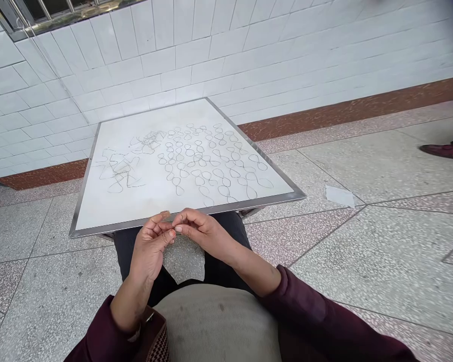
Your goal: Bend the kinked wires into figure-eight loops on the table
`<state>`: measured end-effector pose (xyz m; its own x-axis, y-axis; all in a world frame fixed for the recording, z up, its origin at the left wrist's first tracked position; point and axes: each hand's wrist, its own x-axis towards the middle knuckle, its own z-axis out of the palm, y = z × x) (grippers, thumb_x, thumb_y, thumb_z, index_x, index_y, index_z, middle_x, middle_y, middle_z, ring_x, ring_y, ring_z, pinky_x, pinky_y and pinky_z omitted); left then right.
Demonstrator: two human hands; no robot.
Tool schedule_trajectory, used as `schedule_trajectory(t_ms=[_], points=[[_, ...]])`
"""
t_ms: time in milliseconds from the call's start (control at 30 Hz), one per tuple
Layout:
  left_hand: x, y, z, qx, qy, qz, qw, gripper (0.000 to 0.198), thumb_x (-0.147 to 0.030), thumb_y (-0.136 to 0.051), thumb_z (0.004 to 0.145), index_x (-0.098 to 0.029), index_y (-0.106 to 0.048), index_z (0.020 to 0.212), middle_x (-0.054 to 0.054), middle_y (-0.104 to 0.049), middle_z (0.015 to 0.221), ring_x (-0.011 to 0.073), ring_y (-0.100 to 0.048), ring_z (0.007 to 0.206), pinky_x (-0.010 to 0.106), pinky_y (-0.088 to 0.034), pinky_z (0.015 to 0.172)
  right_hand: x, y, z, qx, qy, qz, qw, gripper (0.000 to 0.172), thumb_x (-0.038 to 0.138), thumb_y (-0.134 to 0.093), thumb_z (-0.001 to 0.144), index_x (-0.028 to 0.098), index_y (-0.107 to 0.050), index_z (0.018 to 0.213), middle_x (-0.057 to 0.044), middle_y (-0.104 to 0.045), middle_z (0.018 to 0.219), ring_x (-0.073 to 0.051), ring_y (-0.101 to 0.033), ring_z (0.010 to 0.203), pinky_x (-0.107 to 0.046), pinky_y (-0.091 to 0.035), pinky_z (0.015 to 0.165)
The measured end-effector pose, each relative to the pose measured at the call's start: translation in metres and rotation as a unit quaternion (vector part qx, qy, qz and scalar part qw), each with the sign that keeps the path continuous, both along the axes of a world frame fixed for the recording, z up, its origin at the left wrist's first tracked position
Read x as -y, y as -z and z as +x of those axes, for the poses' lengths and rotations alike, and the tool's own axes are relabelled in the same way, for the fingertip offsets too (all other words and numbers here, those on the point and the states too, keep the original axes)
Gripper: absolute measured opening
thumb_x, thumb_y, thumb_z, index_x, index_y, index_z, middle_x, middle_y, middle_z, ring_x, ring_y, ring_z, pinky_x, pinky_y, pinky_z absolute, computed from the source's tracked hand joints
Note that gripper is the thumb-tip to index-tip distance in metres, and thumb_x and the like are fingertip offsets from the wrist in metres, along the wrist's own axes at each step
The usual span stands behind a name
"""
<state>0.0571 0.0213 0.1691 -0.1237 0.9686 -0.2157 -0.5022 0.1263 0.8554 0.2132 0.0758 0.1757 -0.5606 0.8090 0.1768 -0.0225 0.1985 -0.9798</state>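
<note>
Just in front of the table's near edge, my left hand (152, 246) and my right hand (201, 232) meet at the fingertips over my lap. Both are closed in a pinch; whatever lies between the fingers is too small to make out. A tan wrap or tape covers one left fingertip. Beyond them, thin dark wire pieces twisted into figure-eight loops (218, 190) lie spread over the right half of the white tabletop (143, 206). On the left half are loose bent wires (123, 173), with a tangled wire pile (150, 142) behind them.
A metal rim (189, 213) edges the table, which stands by a white tiled wall (196, 55). Barred window (53, 12) at upper left. On the speckled floor to the right lie a pale paper scrap (340, 196) and, farther off, a person's dark red shoe (443, 152).
</note>
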Motion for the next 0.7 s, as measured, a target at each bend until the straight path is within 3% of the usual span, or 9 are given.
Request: schedule_trajectory(t_ms=[167,300,433,700], points=[[0.000,-0.002,-0.001,-0.001,0.015,0.001,1.000,0.041,-0.019,-0.087,0.062,-0.020,-0.074,0.101,-0.003,-0.064,0.070,0.0069,-0.053,0.062,0.020,-0.043,0.061,0.000,0.007,-0.002,-0.066,-0.032,-0.066,0.995,0.012,0.032,-0.063,0.090,0.022,-0.063,0.097,0.000,-0.065,0.085,-0.013,-0.062,0.077,-0.029,-0.051,0.072],[-0.001,-0.003,-0.001,-0.015,0.017,0.014,1.000,0.040,-0.019,-0.087,0.063,-0.021,-0.075,0.101,-0.003,-0.063,0.071,0.0072,-0.054,0.063,0.020,-0.044,0.061,-0.002,0.012,-0.003,-0.053,-0.027,-0.012,0.998,0.020,0.032,-0.058,0.095,0.027,-0.070,0.110,-0.003,-0.068,0.103,-0.016,-0.063,0.092,-0.033,-0.052,0.082],[0.000,0.000,-0.002,-0.033,0.010,0.029,0.999,0.038,-0.018,-0.087,0.064,-0.023,-0.076,0.101,-0.004,-0.062,0.071,0.0072,-0.055,0.065,0.019,-0.046,0.062,-0.001,0.016,-0.004,-0.013,-0.010,0.046,0.999,0.025,0.032,-0.053,0.098,0.029,-0.072,0.114,-0.003,-0.067,0.096,-0.016,-0.061,0.089,-0.035,-0.050,0.085],[0.002,0.002,-0.002,-0.074,-0.016,0.033,0.997,0.043,-0.021,-0.087,0.067,-0.025,-0.074,0.108,0.000,-0.070,0.087,0.0112,-0.063,0.079,0.024,-0.053,0.074,-0.001,0.020,-0.007,-0.023,-0.024,0.026,0.999,0.028,0.038,-0.054,0.098,0.031,-0.072,0.118,-0.003,-0.063,0.089,-0.015,-0.060,0.085,-0.033,-0.053,0.082]])
